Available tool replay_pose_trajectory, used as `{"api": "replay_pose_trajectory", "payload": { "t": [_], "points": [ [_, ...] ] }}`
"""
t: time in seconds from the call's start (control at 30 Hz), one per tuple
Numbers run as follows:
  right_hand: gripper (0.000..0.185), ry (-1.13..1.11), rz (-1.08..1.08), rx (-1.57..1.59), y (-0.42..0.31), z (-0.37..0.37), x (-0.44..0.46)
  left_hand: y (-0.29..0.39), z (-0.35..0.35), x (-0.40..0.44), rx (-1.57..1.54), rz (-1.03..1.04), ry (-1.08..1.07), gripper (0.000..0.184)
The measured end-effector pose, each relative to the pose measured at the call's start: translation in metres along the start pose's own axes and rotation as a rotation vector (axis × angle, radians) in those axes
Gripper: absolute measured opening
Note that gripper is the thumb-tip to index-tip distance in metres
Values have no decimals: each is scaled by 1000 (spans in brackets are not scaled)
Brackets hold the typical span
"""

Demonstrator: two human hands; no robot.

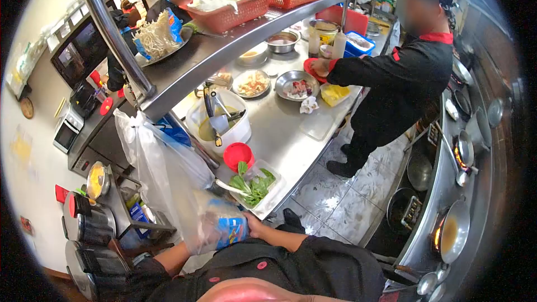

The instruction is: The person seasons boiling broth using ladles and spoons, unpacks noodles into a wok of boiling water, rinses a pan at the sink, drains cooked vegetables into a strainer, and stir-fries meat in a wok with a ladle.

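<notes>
A clear plastic packet with a blue label (230, 230) is close to my body, by the lower end of a hanging translucent plastic bag (159, 168). My right hand (255, 227) grips the packet's right side. My left hand (187, 250) is at the bag's lower left, its fingers hidden by the plastic. Whether the packet is inside the bag or behind it, I cannot tell. Just beyond, a white tray of green leaves (255, 188) sits on the counter's corner beside a red bowl (239, 156).
A white tub with utensils (218, 120) stands on the steel counter (285, 145). Overhead runs a steel shelf (224, 39) with red baskets (230, 14). A co-worker (400, 78) works at the counter's far end. On the right, pans (453, 232) sit over flames.
</notes>
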State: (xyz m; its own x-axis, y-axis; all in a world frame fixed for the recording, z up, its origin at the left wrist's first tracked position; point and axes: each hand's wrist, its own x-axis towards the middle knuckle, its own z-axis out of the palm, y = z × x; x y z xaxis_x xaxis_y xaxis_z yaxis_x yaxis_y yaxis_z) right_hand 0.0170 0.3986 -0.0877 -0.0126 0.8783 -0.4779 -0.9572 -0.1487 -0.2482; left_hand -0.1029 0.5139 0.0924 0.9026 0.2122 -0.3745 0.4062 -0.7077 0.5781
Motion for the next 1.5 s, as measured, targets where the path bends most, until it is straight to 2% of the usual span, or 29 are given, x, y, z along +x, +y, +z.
{"api": "replay_pose_trajectory", "payload": {
  "t": [0.17, 0.27, 0.4, 0.5, 0.6, 0.67, 0.83, 0.93, 1.0, 1.07, 1.13, 1.17, 1.23, 1.27, 1.33, 1.37, 1.4, 1.43, 1.47, 1.5],
  "points": [
    [44, 9, 59, 86, 8, -9, 23, 13, -17, 7, -29, -70, -36, 23],
    [40, 23, 14, 46, 21, -18, 42, 13, -25, 7, -35, -84, -39, 23],
    [36, 148, 5, 21, 12, 6, 31, -11, -22, 0, 49, 65, 28, 25],
    [35, 223, 4, 48, 15, -4, 45, -24, -20, -1, 126, 193, 92, 26],
    [35, 182, -26, 105, 16, -7, 49, -34, -17, 1, 182, 282, 133, 27],
    [36, 187, -22, 99, 28, -36, 78, -37, -14, 3, 195, 306, 137, 28],
    [38, 170, -13, 62, 21, -34, 74, -47, -26, 13, 159, 103, 54, 27],
    [36, 207, 73, 115, 0, 12, 33, -83, -34, 15, 229, -167, -18, 27],
    [32, 551, -161, -128, -3, 27, 21, -108, -48, 5, 346, -354, -121, 27],
    [33, 502, -126, -90, 2, 14, 29, -89, -71, -8, 371, -395, -151, 27],
    [36, 402, -54, -11, 10, -9, 43, -24, -112, -32, -308, -300, 72, 34],
    [38, 351, -20, 30, 14, -24, 53, -7, -123, -41, -307, -306, 74, 34],
    [41, 257, 44, 114, 16, -48, 66, 13, -135, -52, -378, -152, 310, 49],
    [42, 255, 40, 122, 19, -56, 71, 10, -135, -55, -380, -156, 306, 49],
    [45, 283, -2, -23, 18, -65, 78, -3, -135, -67, -379, -19, 575, 50],
    [47, 314, -40, -222, 20, -72, 77, -5, -138, -77, -345, 12, 686, 51],
    [49, 355, -89, -537, 22, -84, 74, 3, -144, -88, -313, 38, 789, 52],
    [50, 378, -137, -932, 23, -96, 61, 30, -152, -99, -585, 12, 786, 56],
    [52, 347, -154, -1293, 25, -110, 45, 34, -151, -108, -647, 39, 872, 59],
    [54, 265, -151, -1518, 24, -108, 20, 10, -150, -122, -515, 108, 931, 62]
  ]
}}
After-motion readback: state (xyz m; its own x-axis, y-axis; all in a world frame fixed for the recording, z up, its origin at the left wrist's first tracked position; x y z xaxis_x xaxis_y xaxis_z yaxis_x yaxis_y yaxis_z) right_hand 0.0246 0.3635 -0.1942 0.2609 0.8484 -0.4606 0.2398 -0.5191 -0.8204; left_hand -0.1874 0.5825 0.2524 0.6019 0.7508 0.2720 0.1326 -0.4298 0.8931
